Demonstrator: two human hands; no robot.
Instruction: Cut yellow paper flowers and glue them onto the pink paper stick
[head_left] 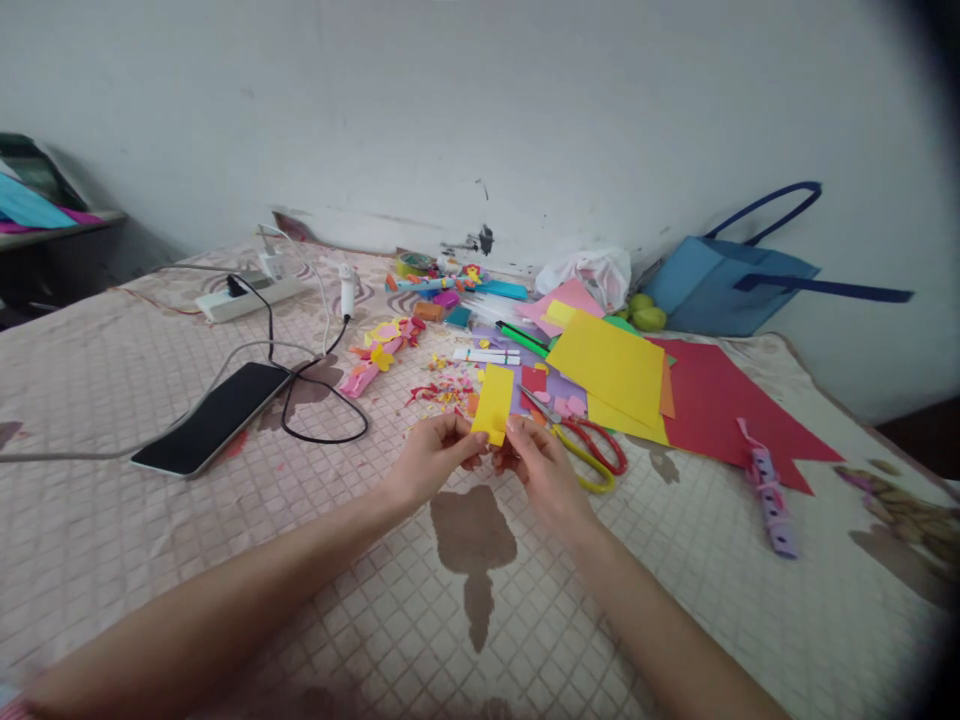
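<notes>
A narrow strip of yellow craft paper [494, 398] is held up over the table between both hands. My left hand [437, 452] pinches its lower left corner between thumb and fingers. At the lower right corner, my right hand [541, 468] grips it the same way. Red-and-yellow-handled scissors [592, 440] lie just beyond the right hand, blades pointing up and left. Colourful paper scraps [446, 390] are scattered past the left hand. A small red paper piece [534, 378] and pink cut-outs [571, 405] rest on a purple sheet [553, 385] behind the strip.
Yellow sheets [611, 365] and red sheets [720, 400] spread to the right, near a blue bag [731, 285]. On the left are a phone [214, 418], cables and a power strip [247, 298]. Decorated paper tubes lie at left [382, 355] and right [772, 505].
</notes>
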